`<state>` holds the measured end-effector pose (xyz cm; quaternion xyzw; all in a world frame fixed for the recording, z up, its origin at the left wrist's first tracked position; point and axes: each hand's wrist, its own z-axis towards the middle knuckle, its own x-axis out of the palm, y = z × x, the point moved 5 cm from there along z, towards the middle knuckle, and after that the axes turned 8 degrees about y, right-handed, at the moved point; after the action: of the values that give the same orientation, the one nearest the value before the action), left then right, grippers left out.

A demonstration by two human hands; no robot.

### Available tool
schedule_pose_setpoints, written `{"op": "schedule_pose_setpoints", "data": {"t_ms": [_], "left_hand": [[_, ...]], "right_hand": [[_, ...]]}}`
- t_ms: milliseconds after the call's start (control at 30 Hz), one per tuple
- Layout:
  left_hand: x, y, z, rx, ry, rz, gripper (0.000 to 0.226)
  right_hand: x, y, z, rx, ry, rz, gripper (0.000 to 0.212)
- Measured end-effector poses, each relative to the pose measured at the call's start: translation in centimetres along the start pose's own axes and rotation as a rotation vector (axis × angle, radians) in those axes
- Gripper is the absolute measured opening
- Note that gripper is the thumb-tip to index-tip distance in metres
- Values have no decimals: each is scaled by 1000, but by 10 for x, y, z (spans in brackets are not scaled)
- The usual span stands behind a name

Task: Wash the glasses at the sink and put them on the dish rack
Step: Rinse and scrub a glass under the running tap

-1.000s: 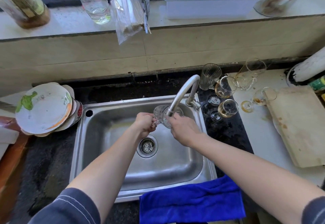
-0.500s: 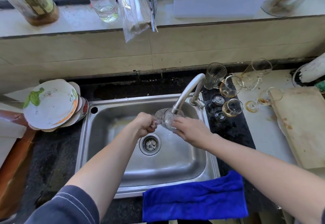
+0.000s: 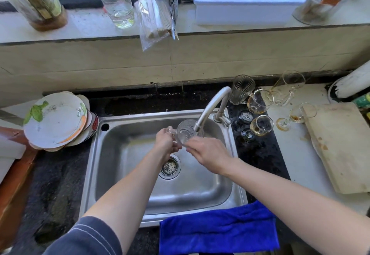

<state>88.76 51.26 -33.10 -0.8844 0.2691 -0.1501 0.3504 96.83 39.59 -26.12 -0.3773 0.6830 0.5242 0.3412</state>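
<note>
Dirty glasses (image 3: 260, 114) right of faucet (image 3: 212, 106) (blue cloth (image 3: 218, 228) nearer).

Home kitchen. Steel sink (image 3: 96, 166) with faucet (image 3: 213, 104) at centre; stacked plates (image 3: 55, 119) at 9 o'clock; dirty glasses (image 3: 260, 112) and cutting board (image 3: 342, 144) at 3 o'clock; windowsill (image 3: 84, 26) with jars at 12 o'clock.

No text, brand, number or sign can be read anywhere. The bottle (image 3: 38, 4) on the windowsill, far up and left of the left hand (image 3: 166, 144), carries a label, but its printing is too blurred to make out.
</note>
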Motion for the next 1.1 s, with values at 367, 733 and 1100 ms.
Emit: {"op": "schedule_pose_setpoints", "data": {"t_ms": [367,733,1100], "left_hand": [[-15,-5,6,61,-11,330,13],[-10,-6,13,100,86,442,15],[9,28,10,-173,378,-420,54]], "right_hand": [[0,-17,-6,25,260,-127,45],[-6,-31,6,118,287,-176,32],[-9,18,7,-23,-7,68,20]]}}
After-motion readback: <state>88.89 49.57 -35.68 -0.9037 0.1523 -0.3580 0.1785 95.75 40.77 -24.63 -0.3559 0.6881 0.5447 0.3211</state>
